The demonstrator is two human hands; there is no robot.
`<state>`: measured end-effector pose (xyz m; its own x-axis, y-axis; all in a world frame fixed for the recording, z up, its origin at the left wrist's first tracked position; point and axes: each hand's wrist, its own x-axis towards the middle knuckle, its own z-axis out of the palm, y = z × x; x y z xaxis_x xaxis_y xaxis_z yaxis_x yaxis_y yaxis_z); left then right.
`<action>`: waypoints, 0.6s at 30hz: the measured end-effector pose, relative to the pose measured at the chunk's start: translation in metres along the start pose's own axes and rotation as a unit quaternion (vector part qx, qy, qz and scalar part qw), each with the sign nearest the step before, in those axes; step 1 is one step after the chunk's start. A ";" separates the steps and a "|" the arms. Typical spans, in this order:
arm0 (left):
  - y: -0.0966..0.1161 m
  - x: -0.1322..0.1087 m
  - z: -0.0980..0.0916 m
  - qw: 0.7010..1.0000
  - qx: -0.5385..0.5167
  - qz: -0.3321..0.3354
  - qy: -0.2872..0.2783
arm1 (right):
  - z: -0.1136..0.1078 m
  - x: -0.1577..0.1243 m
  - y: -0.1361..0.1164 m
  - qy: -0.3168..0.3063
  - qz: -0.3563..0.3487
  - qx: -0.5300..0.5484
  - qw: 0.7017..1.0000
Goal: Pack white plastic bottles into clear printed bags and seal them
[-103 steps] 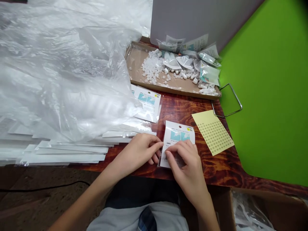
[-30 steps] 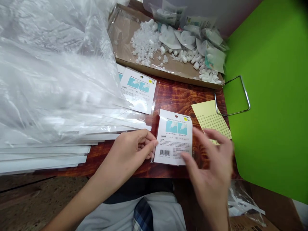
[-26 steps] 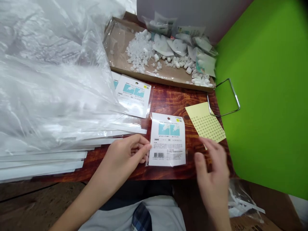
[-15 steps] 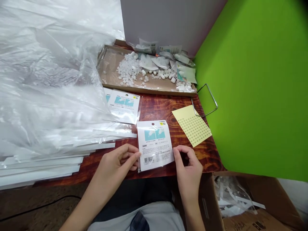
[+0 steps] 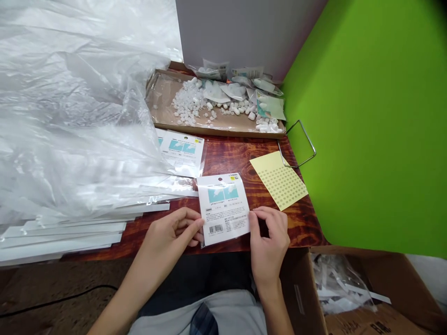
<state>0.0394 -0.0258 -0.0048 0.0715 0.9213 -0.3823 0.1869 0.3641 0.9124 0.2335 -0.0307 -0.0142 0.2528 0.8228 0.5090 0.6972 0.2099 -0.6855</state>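
A small packet with a printed white card point(image 5: 225, 211) lies near the front edge of the table, its barcode and two blue pictures facing up. My left hand point(image 5: 178, 230) pinches the packet's lower left edge between thumb and fingers. At the right edge, my right hand point(image 5: 268, 237) is closed, thumb and forefinger together on the packet's side. Behind it lie more printed packets point(image 5: 185, 153), partly under clear plastic. To the right rests a yellow sticker sheet point(image 5: 279, 179) with rows of small round marks.
A shallow cardboard tray point(image 5: 164, 97) at the back holds small white plastic pieces and filled packets. Clear plastic sheeting point(image 5: 80, 116) covers the left side. A bent metal wire stand point(image 5: 307, 139) juts by the green panel point(image 5: 377, 130). An open carton point(image 5: 300, 288) with plastic scraps stands below right.
My right hand has shifted slightly left and up, in against the packet's right edge. The packet has moved a little left, and its right side looks more curved. The left hand keeps its hold.
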 end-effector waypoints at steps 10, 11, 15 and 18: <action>0.010 0.001 -0.002 0.999 0.009 -0.039 -0.013 | -0.002 -0.013 0.012 0.043 -0.166 0.093 0.981; 0.010 0.001 -0.002 0.999 0.008 -0.040 -0.016 | -0.001 -0.014 0.012 0.049 -0.154 0.108 0.981; 0.010 -0.001 0.001 0.999 0.004 -0.039 -0.011 | 0.006 -0.018 0.002 0.097 -0.077 0.191 0.974; 0.009 -0.002 0.003 0.999 0.004 -0.036 0.004 | 0.010 -0.018 -0.006 0.107 -0.023 0.249 0.962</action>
<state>0.0443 -0.0247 0.0037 0.0500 0.8938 -0.4456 0.1991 0.4283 0.8814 0.2182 -0.0412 -0.0247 0.3984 0.6899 0.6044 0.3163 0.5152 -0.7965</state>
